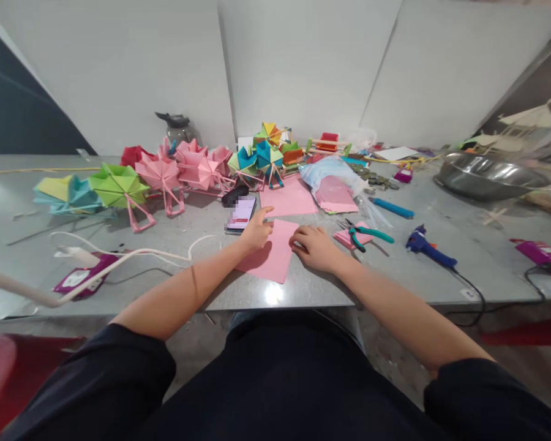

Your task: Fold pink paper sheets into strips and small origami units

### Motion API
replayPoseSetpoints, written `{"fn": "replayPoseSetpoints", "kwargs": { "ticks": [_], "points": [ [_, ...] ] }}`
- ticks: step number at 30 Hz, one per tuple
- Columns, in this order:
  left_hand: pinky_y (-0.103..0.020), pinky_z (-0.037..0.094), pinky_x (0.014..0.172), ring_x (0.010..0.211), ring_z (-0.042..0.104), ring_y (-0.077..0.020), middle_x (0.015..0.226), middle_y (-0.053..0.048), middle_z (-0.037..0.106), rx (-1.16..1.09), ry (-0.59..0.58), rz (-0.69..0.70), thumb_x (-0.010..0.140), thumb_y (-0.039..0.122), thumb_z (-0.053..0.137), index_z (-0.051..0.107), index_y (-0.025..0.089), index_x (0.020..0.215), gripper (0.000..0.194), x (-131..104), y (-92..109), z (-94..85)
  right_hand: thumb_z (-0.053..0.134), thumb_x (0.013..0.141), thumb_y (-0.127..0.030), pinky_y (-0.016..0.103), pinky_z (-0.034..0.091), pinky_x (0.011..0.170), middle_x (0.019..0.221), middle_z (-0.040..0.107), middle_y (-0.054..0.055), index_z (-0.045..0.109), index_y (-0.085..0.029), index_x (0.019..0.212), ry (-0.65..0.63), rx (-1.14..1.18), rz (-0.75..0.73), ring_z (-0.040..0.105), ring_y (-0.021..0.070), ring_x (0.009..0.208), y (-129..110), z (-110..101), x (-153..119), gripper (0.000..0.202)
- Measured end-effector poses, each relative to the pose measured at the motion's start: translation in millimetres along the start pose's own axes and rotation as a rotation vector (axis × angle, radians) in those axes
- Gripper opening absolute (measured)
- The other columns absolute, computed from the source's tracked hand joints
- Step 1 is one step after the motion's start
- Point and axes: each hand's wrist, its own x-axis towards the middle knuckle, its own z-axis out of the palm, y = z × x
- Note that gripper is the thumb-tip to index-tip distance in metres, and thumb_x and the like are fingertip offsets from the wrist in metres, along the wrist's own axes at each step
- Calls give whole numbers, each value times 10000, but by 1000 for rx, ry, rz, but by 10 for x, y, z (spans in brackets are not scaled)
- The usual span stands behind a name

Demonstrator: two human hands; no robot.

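One pink sheet [275,260] touches left hand [256,233], grip loose, and right hand [319,248], grip unclear.

Grey smooth tbl. [319,293] w/ flat pink paper sheet [275,257] nr. front edge. On R: blue glue gun [427,247], round shiny metal bowl [468,184]; on L: purple power strip [79,278].

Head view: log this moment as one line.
left hand: on near pink paper sheet | right hand: at sheet's right edge, grip unclear | nearby: smartphone, teal-handled pliers
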Motion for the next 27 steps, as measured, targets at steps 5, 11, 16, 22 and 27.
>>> {"fn": "replayPoseSetpoints", "kwargs": {
  "ticks": [5, 11, 16, 22, 27],
  "points": [
    [-446, 601, 1068, 1362, 671, -258, 1699, -135, 483, -229, -36, -56, 873, 82, 492, 323, 325, 1710, 888, -76, 181, -47, 651, 1065, -307, 479, 475, 1037, 1163, 721, 130, 807, -212, 1130, 27, 72, -76, 631, 299, 1150, 38, 48, 12, 195],
    [-482, 576, 1102, 1467, 580, -259, 1667, -133, 514, -269, 16, -7, 924, 123, 465, 292, 330, 1705, 826, -139, 322, -77, 666, 1050, -265, 459, 519, 1025, 1114, 711, 125, 832, -209, 1120, 51, 104, -103, 647, 282, 1102, 29, 60, 11, 188],
    [-461, 632, 961, 1303, 684, -290, 1575, -141, 608, -377, -117, -212, 948, 231, 482, 294, 291, 1709, 786, -104, 291, -281, 640, 1056, -251, 455, 524, 1028, 1118, 714, 127, 801, -197, 1082, 25, 112, -85, 654, 282, 1121, -9, 25, 13, 171],
    [-459, 626, 934, 1034, 756, -290, 1265, -161, 788, -547, -437, -301, 1004, 414, 427, 741, 180, 1262, 469, -131, 253, -449, 783, 940, -285, 524, 498, 1090, 1432, 606, 201, 645, -193, 1350, 181, 71, 5, 583, 363, 1316, -63, -6, -25, 442],
    [-439, 591, 951, 1026, 745, -274, 1201, -173, 798, -714, -637, -277, 991, 357, 441, 725, 131, 1138, 392, -171, 218, -393, 764, 939, -239, 609, 329, 1219, 1622, 526, 163, 552, -283, 1526, 256, -46, -275, 422, 394, 1527, -124, -49, -87, 625]
  ]
}}
